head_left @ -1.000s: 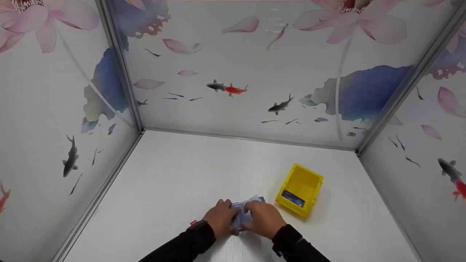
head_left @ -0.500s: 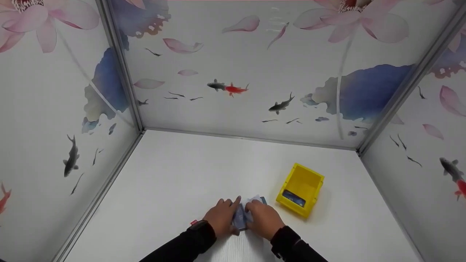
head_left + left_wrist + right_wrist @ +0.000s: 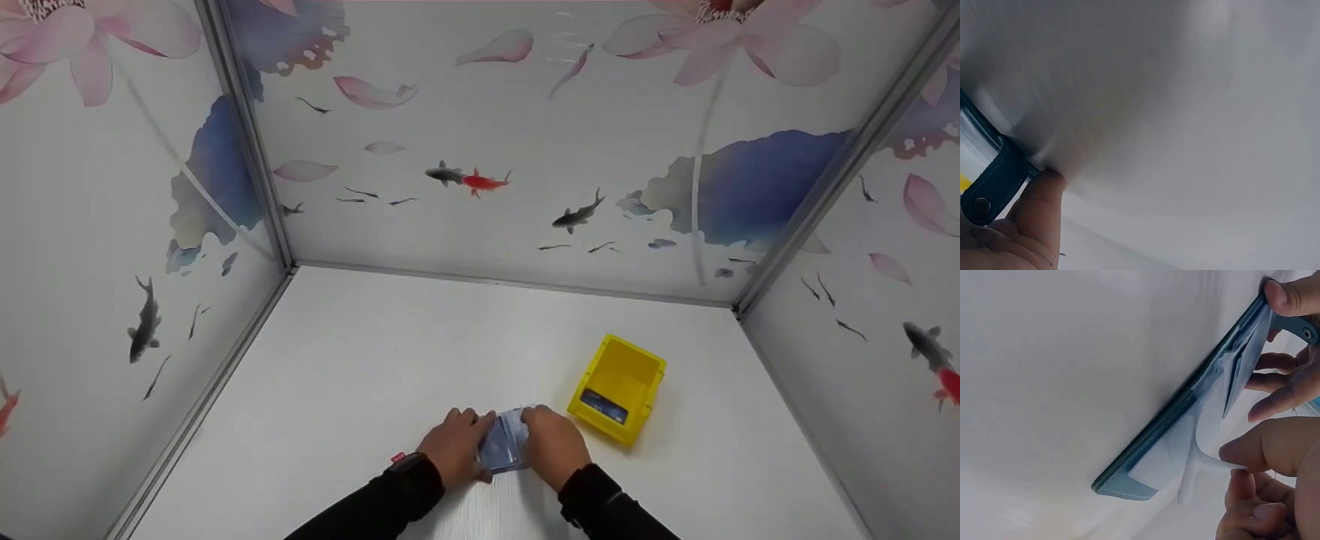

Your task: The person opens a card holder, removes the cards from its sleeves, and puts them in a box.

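Note:
A card holder (image 3: 501,448) with a dark teal cover and clear plastic sleeves lies opened out on the white table. My left hand (image 3: 452,448) holds its left side. In the left wrist view, the thumb (image 3: 1043,205) presses the cover edge beside the snap strap (image 3: 995,183). My right hand (image 3: 556,448) is at the right side of the holder. The right wrist view shows its thumb and forefinger pinching the edge of a translucent sleeve (image 3: 1210,444), lifted and bent away from the cover (image 3: 1129,486). What the sleeves hold cannot be made out.
To the right of my right hand stands a yellow bin (image 3: 630,367) with a dark card (image 3: 604,406) inside. White panels (image 3: 495,240) printed with flowers and fish enclose the table (image 3: 375,337) at the back and both sides.
My right hand has moved slightly right from over the middle of the card holder, turning sleeves rightward and uncovering its inside. The left hand stays at the left side, its forefinger now straighter.

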{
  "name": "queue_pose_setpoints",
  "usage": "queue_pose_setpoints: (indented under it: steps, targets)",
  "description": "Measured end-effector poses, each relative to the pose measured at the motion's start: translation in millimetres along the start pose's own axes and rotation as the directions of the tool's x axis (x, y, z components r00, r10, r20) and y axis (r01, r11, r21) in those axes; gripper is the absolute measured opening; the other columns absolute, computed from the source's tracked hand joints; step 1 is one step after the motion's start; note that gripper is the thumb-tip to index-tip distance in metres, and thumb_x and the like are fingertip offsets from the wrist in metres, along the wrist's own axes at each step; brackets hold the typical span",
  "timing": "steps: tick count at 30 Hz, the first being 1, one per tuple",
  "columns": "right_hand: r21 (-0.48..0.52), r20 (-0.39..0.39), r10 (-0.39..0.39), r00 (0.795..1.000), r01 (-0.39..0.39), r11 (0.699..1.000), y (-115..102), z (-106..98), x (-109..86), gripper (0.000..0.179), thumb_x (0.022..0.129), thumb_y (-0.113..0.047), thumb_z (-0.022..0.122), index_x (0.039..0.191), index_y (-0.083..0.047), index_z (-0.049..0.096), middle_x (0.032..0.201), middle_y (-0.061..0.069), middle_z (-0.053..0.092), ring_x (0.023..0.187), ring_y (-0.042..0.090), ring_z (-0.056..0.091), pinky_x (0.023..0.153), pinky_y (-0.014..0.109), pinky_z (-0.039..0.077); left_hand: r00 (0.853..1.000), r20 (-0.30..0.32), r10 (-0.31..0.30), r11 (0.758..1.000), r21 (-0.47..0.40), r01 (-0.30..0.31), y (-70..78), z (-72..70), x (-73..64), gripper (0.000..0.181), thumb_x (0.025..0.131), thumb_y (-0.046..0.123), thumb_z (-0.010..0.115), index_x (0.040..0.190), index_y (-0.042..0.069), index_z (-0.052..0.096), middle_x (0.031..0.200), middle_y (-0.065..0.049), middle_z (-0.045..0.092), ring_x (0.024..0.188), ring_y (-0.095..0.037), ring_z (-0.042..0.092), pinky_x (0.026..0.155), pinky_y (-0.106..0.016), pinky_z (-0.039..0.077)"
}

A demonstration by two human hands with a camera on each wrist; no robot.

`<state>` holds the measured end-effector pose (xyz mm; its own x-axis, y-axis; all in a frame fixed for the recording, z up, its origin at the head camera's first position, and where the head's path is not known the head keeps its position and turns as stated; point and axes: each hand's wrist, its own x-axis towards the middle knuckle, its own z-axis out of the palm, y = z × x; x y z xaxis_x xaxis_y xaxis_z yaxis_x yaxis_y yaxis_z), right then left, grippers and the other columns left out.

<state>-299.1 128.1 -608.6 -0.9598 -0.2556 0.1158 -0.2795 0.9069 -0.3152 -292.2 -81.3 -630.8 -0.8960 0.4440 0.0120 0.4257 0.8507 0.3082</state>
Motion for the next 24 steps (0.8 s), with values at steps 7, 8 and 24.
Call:
queue_pose_setpoints:
  steps: [7, 8, 24]
  targets:
    - [-0.217, -0.109, -0.103, 0.989, 0.077, 0.973, 4, 9, -0.9, 0.022, 0.091, -0.001, 0.093, 0.111, -0.001, 0.083, 0.088, 0.011, 0.071, 0.071, 0.022, 0.069, 0.078, 0.04, 0.068, 0.999, 0.015, -0.029, 1.0, -0.002, 0.029, -1.6, 5.2, 4.2, 0.108, 0.083, 0.045, 0.103, 0.17, 0.007, 0.051, 0.155, -0.013, 0.066, 0.133, -0.029, 0.06, 0.113, -0.041, 0.057]
    - [-0.201, -0.089, -0.097, 0.991, 0.078, 0.976, 5, 9, 0.4, 0.02, 0.092, -0.001, 0.092, 0.111, -0.001, 0.083, 0.089, 0.011, 0.072, 0.073, 0.022, 0.069, 0.079, 0.04, 0.068, 0.999, 0.019, -0.036, 0.999, -0.001, 0.036, -2.4, 7.1, 5.5, 0.109, 0.083, 0.045, 0.103, 0.17, 0.006, 0.05, 0.157, -0.014, 0.066, 0.136, -0.03, 0.06, 0.115, -0.041, 0.057]
    - [0.39, 0.241, 0.031, 0.97, -0.127, 0.912, 5, 0, 17.0, 0.029, 0.101, -0.012, 0.08, 0.126, 0.002, 0.084, 0.127, 0.016, 0.082, 0.113, 0.025, 0.074, 0.107, 0.054, 0.063, 0.998, 0.043, -0.043, 0.998, -0.038, 0.045, -3.0, 4.6, 5.2, 0.106, 0.084, 0.044, 0.102, 0.17, 0.009, 0.051, 0.156, -0.013, 0.066, 0.134, -0.029, 0.06, 0.113, -0.042, 0.057]
